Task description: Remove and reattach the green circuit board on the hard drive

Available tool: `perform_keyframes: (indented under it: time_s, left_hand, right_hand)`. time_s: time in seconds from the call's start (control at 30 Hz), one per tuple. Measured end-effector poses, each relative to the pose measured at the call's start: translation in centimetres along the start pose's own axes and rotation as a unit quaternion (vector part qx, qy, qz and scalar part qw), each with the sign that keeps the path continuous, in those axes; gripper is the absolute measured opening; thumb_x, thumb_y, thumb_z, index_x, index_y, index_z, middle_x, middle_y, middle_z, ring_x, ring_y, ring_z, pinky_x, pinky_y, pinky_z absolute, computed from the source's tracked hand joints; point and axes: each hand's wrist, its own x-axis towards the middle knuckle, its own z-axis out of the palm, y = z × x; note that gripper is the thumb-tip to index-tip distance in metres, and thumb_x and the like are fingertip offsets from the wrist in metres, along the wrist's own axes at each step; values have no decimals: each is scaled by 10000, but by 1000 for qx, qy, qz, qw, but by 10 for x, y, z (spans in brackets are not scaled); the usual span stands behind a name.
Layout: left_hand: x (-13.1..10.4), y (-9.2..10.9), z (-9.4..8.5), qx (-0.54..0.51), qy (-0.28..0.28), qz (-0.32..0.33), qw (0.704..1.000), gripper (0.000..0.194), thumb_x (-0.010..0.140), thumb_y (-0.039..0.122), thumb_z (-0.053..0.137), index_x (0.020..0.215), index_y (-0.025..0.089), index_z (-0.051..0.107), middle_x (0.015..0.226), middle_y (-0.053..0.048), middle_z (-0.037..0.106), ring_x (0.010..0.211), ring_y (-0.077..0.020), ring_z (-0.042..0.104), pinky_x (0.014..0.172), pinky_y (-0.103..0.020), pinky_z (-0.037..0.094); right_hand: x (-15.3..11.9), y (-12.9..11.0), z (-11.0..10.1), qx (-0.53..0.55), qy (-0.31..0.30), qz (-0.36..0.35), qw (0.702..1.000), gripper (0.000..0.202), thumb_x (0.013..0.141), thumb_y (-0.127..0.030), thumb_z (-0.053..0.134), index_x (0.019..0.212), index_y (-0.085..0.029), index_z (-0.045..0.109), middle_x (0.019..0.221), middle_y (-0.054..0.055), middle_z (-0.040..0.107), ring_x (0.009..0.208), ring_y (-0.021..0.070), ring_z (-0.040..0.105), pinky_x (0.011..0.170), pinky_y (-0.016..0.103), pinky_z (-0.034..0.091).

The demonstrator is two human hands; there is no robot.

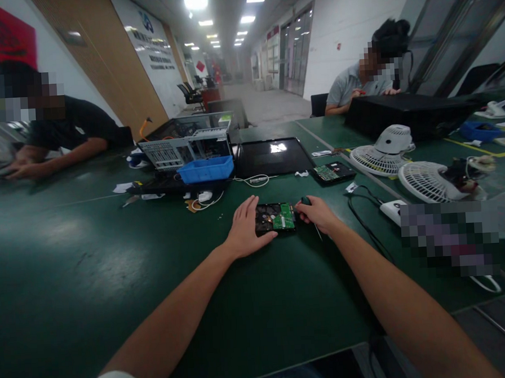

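Observation:
A hard drive (283, 217) lies on the green table with its green circuit board facing up. My left hand (245, 229) grips it from the left, fingers along the far left corner and thumb on the near edge. At the drive's right end is my right hand (315, 213), closed round a screwdriver (306, 200) with a dark handle. The screwdriver's thin shaft points down and toward me, away from the drive. My right fingertips are close to the drive's right edge; whether they touch it I cannot tell.
Beyond my hands are a blue tray (207, 170), an open computer case (170, 151), a black panel (273, 157) and a second drive (333, 173). White fan parts (380, 157), a power strip (393, 207) and a black cable (367, 228) lie right. Two people sit across the table.

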Motion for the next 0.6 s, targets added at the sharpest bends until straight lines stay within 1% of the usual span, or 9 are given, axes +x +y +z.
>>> perform_keyframes:
  time_s: [0.03, 0.1, 0.17, 0.27, 0.4, 0.5, 0.6]
  left_hand:
    - [2, -6, -2, -16, -37, 11, 999, 1122, 782, 647, 709, 1623, 178, 132, 1662, -186, 247, 1538, -368, 242, 1257, -543, 232]
    - [6, -14, -6, -39, -99, 15, 994, 1145, 772, 634, 724, 1635, 184, 122, 1678, -181, 223, 1548, -365, 224, 1258, -535, 229]
    - [9, -19, -11, -45, -125, 11, 991, 1123, 772, 587, 740, 1638, 185, 148, 1668, -175, 255, 1537, -361, 248, 1252, -523, 242]
    - [13, -23, -19, -40, -124, -1, 991, 1113, 774, 548, 742, 1642, 173, 154, 1638, -176, 317, 1503, -356, 307, 1234, -513, 270]
    - [15, -19, -23, -15, -129, -7, 991, 1119, 761, 618, 727, 1637, 172, 194, 1589, -178, 392, 1445, -362, 370, 1200, -511, 305]
    - [15, -9, -22, 27, -133, -28, 990, 1135, 740, 721, 686, 1626, 170, 241, 1549, -187, 436, 1401, -385, 402, 1159, -520, 335]
    - [14, 8, -17, 88, -121, -75, 986, 1126, 737, 772, 637, 1611, 159, 281, 1491, -208, 494, 1349, -409, 440, 1120, -527, 350]
  right_hand:
    - [0, 0, -1, 3, 3, -3, 1000, 106, 828, -155, 668, 766, -187, 588, 574, -16, 609, 467, 98, 543, 397, 173, 390]
    - [1, 0, -3, 6, 8, -6, 1000, 131, 829, -169, 676, 740, -187, 582, 574, -10, 612, 466, 99, 546, 403, 177, 401]
    - [1, 1, -5, 6, 10, -8, 1000, 157, 827, -180, 683, 714, -188, 574, 560, -9, 604, 456, 99, 537, 402, 182, 402]
    - [3, 1, -7, 6, 14, -14, 1000, 165, 819, -196, 688, 702, -191, 571, 562, -4, 609, 461, 106, 546, 400, 188, 404]
    - [6, 3, -7, -33, 55, -31, 998, 155, 813, -247, 685, 709, -200, 579, 556, -12, 602, 459, 114, 553, 387, 189, 384]
    - [9, 5, -9, -63, 93, -56, 992, 165, 801, -317, 699, 733, -205, 599, 584, -13, 619, 467, 116, 558, 388, 193, 367]
    - [10, 5, -11, -65, 117, -79, 988, 194, 799, -379, 689, 754, -210, 605, 629, -10, 640, 505, 133, 590, 417, 209, 393]
